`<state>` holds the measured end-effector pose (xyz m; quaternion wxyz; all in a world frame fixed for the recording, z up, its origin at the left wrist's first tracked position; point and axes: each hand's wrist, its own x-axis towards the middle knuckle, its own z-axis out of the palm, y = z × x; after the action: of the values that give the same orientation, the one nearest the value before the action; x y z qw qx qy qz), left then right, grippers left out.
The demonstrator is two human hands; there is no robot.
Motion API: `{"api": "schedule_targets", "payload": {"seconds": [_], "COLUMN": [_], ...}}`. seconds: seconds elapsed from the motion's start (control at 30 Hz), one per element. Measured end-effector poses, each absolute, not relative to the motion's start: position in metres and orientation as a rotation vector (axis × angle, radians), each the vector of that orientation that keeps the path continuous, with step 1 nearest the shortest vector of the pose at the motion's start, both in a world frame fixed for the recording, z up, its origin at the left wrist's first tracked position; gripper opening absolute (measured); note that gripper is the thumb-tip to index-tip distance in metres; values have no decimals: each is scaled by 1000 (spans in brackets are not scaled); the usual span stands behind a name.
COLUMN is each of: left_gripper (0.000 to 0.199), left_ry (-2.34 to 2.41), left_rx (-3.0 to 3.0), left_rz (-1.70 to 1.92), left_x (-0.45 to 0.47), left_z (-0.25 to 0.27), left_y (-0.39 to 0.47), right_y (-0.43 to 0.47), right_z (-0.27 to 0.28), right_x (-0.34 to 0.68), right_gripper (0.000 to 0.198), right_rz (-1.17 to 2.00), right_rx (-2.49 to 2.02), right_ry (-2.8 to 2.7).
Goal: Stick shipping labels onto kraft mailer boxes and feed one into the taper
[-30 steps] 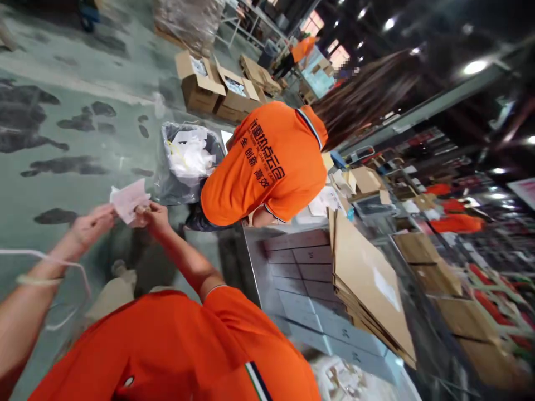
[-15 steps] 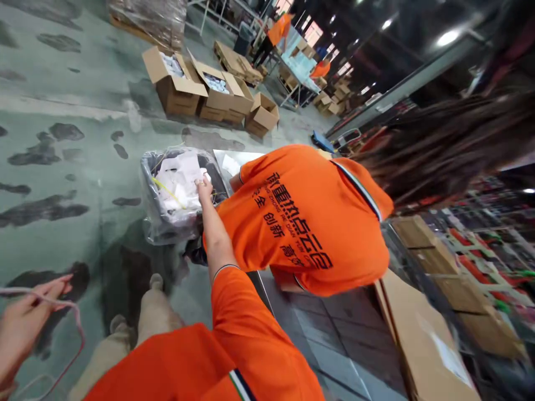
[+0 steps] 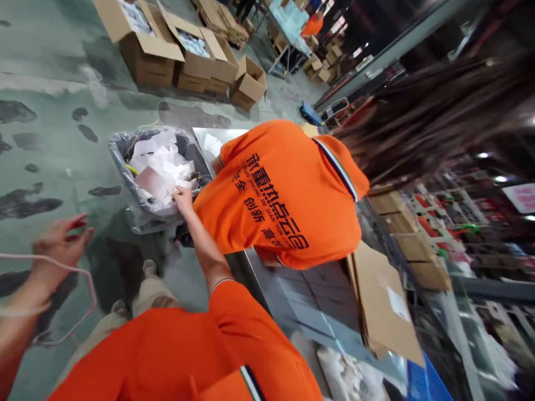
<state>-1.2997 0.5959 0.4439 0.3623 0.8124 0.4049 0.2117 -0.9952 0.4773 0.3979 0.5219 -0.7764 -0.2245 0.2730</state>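
My right hand [image 3: 183, 200] reaches over the near rim of a grey trash bin [image 3: 118, 167] lined with a clear plastic bag. Its fingers are pinched together against crumpled white paper [image 3: 161, 161] heaped in the bin. A tiny yellowish bit shows at the fingertips, too small to name. To the left, my left hand [image 3: 62, 245] hangs over the floor, slightly blurred, fingers apart and nothing between them. A pale pink cord [image 3: 92, 289] runs across the left wrist and loops down beside it.
A person in an orange shirt [image 3: 271, 195] bends close on my right, beside a metal-topped surface [image 3: 301, 295]. Open cardboard boxes [image 3: 154, 67] stand beyond the bin. Flattened cardboard [image 3: 388, 301] leans at the right, near a blue crate [image 3: 426, 379].
My right hand has drawn back toward the bin's near edge, and the papers lie differently. My left hand has lifted and spread its fingers; the cord now crosses at the wrist. The view has shifted.
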Motion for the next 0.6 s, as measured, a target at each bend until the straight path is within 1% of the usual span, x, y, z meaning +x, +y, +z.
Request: {"api": "schedule_targets", "payload": {"seconds": [0.07,0.1,0.13,0.17,0.23,0.3,0.37,0.43,0.5,0.6], "left_gripper": [79,87,85,77,53,38,35,34,30,23], "left_ry": [920,859,834,825,831,877,937,971,938,923], "left_rx": [2156,2140,2022,1883,1647,1489,1341,1221,1210,1199], "left_rz": [647,597,486,348,148,141,260,368,402,370], "left_x": [-1271,-1259,-1247,-1238,-1223,-1212,-1194,-1164,-1118,-1028], "left_z": [454,459,462,465,470,475,481,486,489,484], "left_y": [598,597,595,592,588,589,599,613,629,645], "right_y": [453,441,429,418,397,378,357,331,303,266], "right_z": [407,412,418,423,432,437,436,426,409,385], "right_x": [-1021,-1034,-1045,-1055,-1068,-1077,-1087,-1099,-1113,-1127], "right_gripper": [21,19,17,16,19,27,40,43,38,28], "right_rz": [706,728,739,733,674,582,562,696,954,1168], "right_rx": [-1902,-1903,-1890,-1865,-1813,-1772,-1752,-1771,-1837,-2063], "right_ry": [-625,-676,-711,-715,-635,-505,-429,-450,-465,-333]}}
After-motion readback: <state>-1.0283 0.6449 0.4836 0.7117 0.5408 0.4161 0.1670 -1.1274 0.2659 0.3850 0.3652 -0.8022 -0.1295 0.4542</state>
